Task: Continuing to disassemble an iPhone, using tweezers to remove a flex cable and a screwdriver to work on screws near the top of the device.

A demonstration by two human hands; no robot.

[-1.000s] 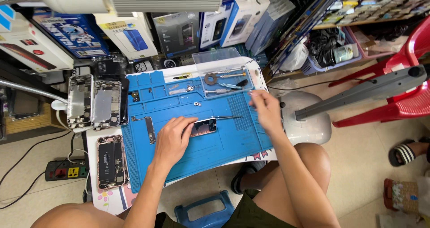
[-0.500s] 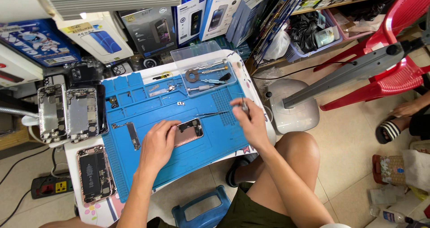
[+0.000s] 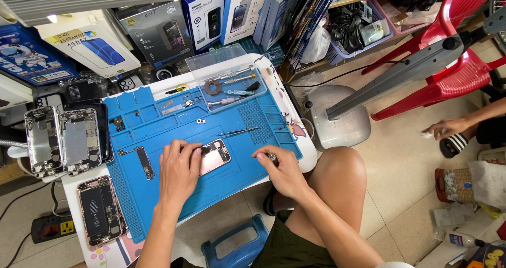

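My left hand point(image 3: 179, 169) rests on a small rose-gold phone part point(image 3: 213, 157) that lies on the blue work mat point(image 3: 174, 136), fingers pressing its left side. My right hand point(image 3: 280, 168) sits at the mat's right front corner, closed around a small screwdriver point(image 3: 272, 157) whose tip shows above the fingers. Tweezers point(image 3: 238, 132) lie on the mat just beyond both hands. A narrow circuit board point(image 3: 141, 161) lies to the left of my left hand.
Opened phone housings point(image 3: 63, 140) stand at the table's left, another with a battery point(image 3: 100, 209) near the front. A clear tray of tools point(image 3: 232, 86) sits at the back. Boxes stack behind. A lamp base point(image 3: 337, 123), red chair point(image 3: 453, 67) and another person's hand point(image 3: 448, 128) are right.
My right hand has come down from the mat's back right to its front right corner, near the phone part. The view has swung left. My left hand stays on the part.
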